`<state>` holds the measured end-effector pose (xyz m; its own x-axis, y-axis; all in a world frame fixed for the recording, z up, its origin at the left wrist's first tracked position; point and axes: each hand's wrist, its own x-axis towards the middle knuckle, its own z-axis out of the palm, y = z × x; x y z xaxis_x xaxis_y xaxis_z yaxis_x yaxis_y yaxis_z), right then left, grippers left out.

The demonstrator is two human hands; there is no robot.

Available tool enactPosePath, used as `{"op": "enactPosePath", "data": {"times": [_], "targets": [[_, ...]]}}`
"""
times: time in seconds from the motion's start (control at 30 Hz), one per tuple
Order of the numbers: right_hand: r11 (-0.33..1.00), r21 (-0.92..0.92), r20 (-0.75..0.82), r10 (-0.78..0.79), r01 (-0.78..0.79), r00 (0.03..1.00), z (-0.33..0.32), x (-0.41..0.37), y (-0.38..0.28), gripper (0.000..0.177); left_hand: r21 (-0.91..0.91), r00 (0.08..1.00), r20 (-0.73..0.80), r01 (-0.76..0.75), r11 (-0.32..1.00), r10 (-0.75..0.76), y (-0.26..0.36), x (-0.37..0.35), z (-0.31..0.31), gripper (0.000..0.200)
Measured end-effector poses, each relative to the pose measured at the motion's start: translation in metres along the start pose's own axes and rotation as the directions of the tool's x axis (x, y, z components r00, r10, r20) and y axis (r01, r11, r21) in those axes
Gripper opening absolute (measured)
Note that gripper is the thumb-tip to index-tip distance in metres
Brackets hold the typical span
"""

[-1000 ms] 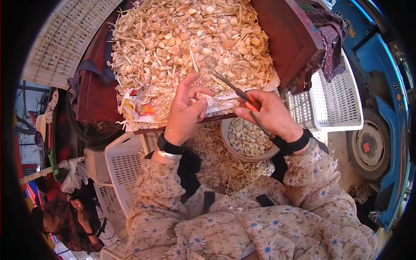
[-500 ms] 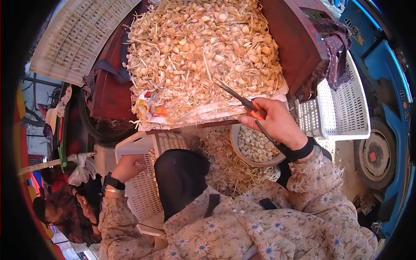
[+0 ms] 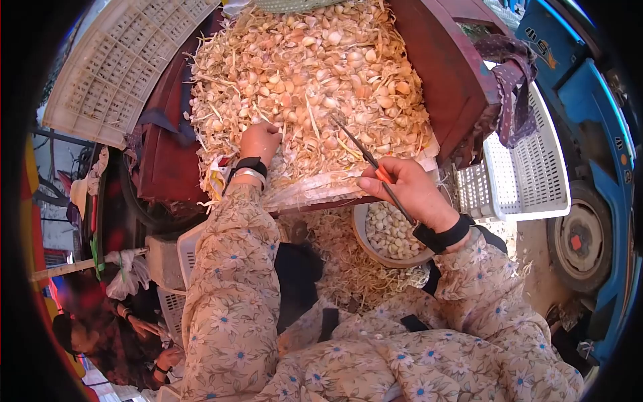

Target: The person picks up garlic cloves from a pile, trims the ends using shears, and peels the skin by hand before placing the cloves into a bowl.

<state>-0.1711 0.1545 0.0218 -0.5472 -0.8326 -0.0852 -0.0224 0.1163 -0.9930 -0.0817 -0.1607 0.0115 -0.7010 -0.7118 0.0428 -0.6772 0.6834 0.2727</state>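
A thick heap of garlic cloves and dry skins [image 3: 335,74] covers the surface in front of me. My left hand [image 3: 260,142] rests at the heap's near left part, its fingers curled down against the cloves; what they hold, if anything, is hidden. My right hand [image 3: 412,191] grips scissors [image 3: 365,153] with orange and black handles, their blades pointing up and left over the heap's near right part. Below the surface's edge, a round bowl [image 3: 360,231] holds pale cloves.
A white crate [image 3: 546,157] stands at the right, beside a blue vehicle [image 3: 606,167]. Another crate [image 3: 124,60] leans at the upper left. Dark red boards [image 3: 449,67] flank the heap. Another person [image 3: 100,335] is at the lower left. Stalks and skins litter the ground [image 3: 341,261].
My left hand has moved from above the crate at the lower left up and right onto the garlic heap. My right hand, still with the scissors, has shifted slightly left and down.
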Motion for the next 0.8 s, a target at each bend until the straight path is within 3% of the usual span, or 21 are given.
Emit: {"op": "enactPosePath", "data": {"times": [0.13,0.3,0.43,0.53,0.57,0.67,0.7,0.8], "targets": [[0.997,0.073,0.026,0.000,-0.002,1.000,0.003,-0.001,-0.002,0.040,0.176,1.000,0.002,-0.010,0.984,0.010,0.010,-0.006,0.004,0.026],[0.998,-0.058,0.086,0.035,-0.030,0.996,0.001,-0.002,-0.008,0.037,0.156,0.998,-0.035,0.055,0.986,-0.050,0.014,-0.017,0.007,0.026],[0.999,0.020,0.030,-0.041,0.040,0.999,0.001,-0.003,0.002,0.040,-0.304,0.997,-0.057,0.022,0.953,-0.042,0.001,-0.023,0.007,0.028],[0.995,0.095,0.023,-0.037,0.035,0.999,0.000,-0.005,0.000,0.040,-0.692,0.991,0.015,0.107,0.714,-0.134,0.005,-0.045,-0.009,0.024],[0.996,0.078,0.017,-0.039,0.037,0.999,0.000,-0.006,-0.001,0.040,-0.797,0.989,0.112,0.146,0.586,-0.095,0.010,-0.057,-0.019,0.021],[0.998,0.038,0.001,-0.040,0.040,0.999,-0.001,-0.007,-0.005,0.040,-0.925,0.985,0.174,0.165,0.343,-0.002,0.024,-0.089,-0.036,0.019],[0.999,0.034,-0.004,-0.039,0.039,0.999,-0.001,-0.007,-0.005,0.040,-0.930,0.977,0.209,0.187,0.315,0.037,0.031,-0.101,-0.042,0.022],[0.999,0.043,-0.044,-0.023,0.025,0.999,-0.005,-0.006,-0.007,0.039,-0.828,0.915,0.326,0.154,0.540,0.239,0.065,-0.138,-0.049,0.027]]}}
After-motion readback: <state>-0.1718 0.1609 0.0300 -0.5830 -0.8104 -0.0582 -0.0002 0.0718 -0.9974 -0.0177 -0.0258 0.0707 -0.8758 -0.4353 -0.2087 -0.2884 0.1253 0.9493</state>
